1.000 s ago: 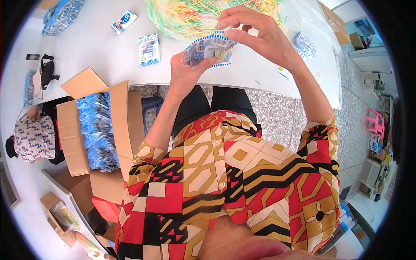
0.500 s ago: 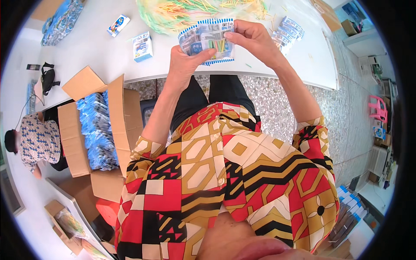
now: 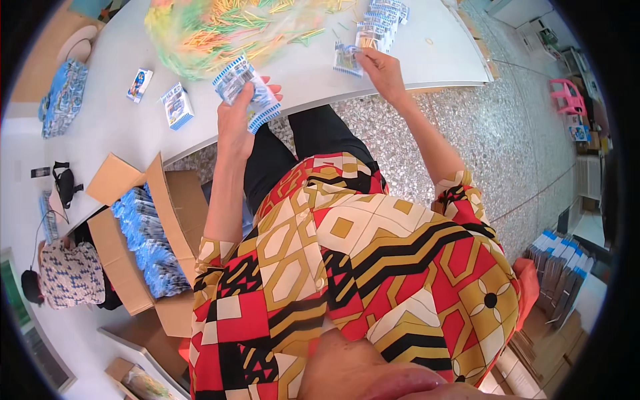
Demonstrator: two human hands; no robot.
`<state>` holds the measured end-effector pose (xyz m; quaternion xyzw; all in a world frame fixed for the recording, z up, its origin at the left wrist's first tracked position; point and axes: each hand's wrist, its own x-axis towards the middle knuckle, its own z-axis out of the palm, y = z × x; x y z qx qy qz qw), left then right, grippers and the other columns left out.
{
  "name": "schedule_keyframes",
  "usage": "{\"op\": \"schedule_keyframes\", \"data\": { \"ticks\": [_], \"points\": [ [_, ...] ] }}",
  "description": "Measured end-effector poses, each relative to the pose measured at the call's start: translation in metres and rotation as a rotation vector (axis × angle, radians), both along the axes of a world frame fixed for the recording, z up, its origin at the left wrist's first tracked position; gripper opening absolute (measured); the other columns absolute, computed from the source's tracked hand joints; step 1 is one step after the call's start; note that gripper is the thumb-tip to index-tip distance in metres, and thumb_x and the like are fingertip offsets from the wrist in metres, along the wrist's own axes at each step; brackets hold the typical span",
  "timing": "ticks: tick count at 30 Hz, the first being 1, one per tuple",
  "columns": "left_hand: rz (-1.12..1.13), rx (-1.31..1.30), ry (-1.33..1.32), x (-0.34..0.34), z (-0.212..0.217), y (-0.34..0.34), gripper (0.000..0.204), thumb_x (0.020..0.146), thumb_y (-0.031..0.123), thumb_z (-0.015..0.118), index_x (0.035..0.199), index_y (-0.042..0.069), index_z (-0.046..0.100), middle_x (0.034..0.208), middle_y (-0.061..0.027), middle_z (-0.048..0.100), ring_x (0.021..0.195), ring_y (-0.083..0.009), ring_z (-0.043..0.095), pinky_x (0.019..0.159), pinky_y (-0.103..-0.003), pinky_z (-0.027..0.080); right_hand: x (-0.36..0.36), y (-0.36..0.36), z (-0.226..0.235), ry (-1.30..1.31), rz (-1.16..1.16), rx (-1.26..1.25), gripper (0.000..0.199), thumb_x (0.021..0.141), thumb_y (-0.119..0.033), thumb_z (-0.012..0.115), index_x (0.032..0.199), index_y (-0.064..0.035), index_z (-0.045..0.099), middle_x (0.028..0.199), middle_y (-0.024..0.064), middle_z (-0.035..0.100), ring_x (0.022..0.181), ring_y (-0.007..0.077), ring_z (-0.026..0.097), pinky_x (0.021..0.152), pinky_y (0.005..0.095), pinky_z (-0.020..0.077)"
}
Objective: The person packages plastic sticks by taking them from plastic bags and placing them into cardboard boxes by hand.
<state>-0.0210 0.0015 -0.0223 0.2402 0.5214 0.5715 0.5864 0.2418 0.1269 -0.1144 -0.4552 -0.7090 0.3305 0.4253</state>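
A white table (image 3: 303, 83), a stick heap (image 3: 253, 33) toward its far edge! Left hand (image 3: 235, 123) holds packets (image 3: 267, 110) over the front edge, thumb pressing from above. Right hand (image 3: 385, 77) pinches one packet (image 3: 345, 60) by its right side, near the front edge. Light, limp, probably slippery: striped ends look the best grip.

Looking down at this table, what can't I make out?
All in the head view:
Coloured sticks: far end of the pile, cut off by the upper edge.
Left hand: front packet hides any behind.
Cardboard box: its bottom, hidden by blue packets.
Right hand: print on pinched packet, too small.
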Motion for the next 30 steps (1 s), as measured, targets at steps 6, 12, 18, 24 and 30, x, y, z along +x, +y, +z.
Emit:
{"op": "schedule_keyframes", "data": {
  "ticks": [6,12,18,24,30],
  "points": [
    [-0.051,0.032,-0.001,0.003,-0.003,-0.001,0.029,0.090,0.017,0.056,0.107,-0.008,0.056,0.094,-0.0195,0.066,0.084,-0.0250,0.066,0.076,-0.036,0.054,0.033,0.038,-0.007,0.097,-0.028,-0.146,0.021,0.088,-0.019,0.060,0.079,-0.0002,0.059,0.054,0.0024,0.049,0.052,0.0080,0.048,0.052,0.0259,0.0430],
    [-0.028,0.072,-0.023,0.011,-0.004,0.002,0.027,0.086,0.012,0.063,0.106,-0.005,0.058,0.088,-0.0159,0.067,0.077,-0.0217,0.067,0.072,-0.034,0.054,0.048,0.071,-0.021,-0.203,-0.201,0.273,0.026,0.083,-0.027,0.065,0.097,-0.0041,0.064,0.075,0.0090,0.065,0.061,0.0205,0.059,0.057,0.0305,0.0467],
    [0.023,0.085,0.001,0.012,-0.002,0.001,0.024,0.083,0.010,0.066,0.102,-0.004,0.061,0.083,-0.0142,0.068,0.073,-0.0194,0.067,0.068,-0.031,0.055,0.001,0.037,0.046,-0.121,-0.025,0.141,0.035,0.086,-0.022,0.062,0.118,-0.0084,0.055,0.096,0.0068,0.062,0.078,0.0128,0.060,0.063,0.0259,0.0485],
    [-0.028,0.143,0.027,0.022,-0.003,0.000,0.022,0.083,0.008,0.066,0.100,-0.005,0.062,0.084,-0.0122,0.068,0.073,-0.0177,0.067,0.067,-0.029,0.055,-0.076,-0.016,0.109,-0.054,0.563,0.054,0.024,0.088,-0.024,0.061,0.103,-0.0057,0.063,0.081,0.0020,0.059,0.069,0.0075,0.052,0.056,0.0206,0.0399],
    [-0.085,0.159,0.078,0.025,0.006,-0.006,0.021,0.084,0.009,0.065,0.100,-0.004,0.063,0.085,-0.0090,0.068,0.073,-0.0138,0.065,0.068,-0.026,0.053,-0.090,-0.017,0.127,-0.125,0.699,-0.210,0.022,0.087,-0.022,0.062,0.083,0.0003,0.062,0.066,-0.0009,0.048,0.063,0.0069,0.039,0.054,0.0242,0.0336]
  ]
}}
